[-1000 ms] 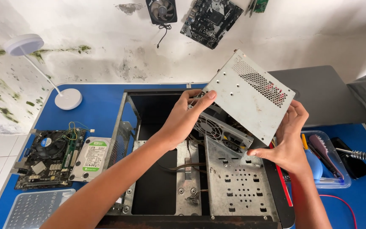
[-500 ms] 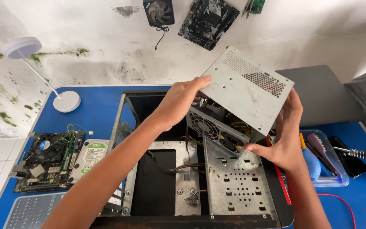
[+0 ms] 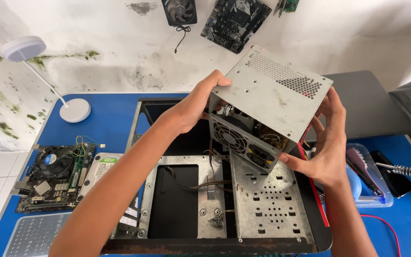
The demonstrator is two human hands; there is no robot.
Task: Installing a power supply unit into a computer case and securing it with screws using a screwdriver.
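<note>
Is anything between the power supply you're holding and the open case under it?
Partly. The power supply is held tilted above the open case by the left hand and right hand. Loose brown wires lie across the case floor beneath it, and red cables hang along its right side.

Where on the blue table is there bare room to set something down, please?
Bare blue table lies between the lamp base and the open computer case. The left edge is crowded by the motherboard and hard drive; the right by the plastic tray.
</note>
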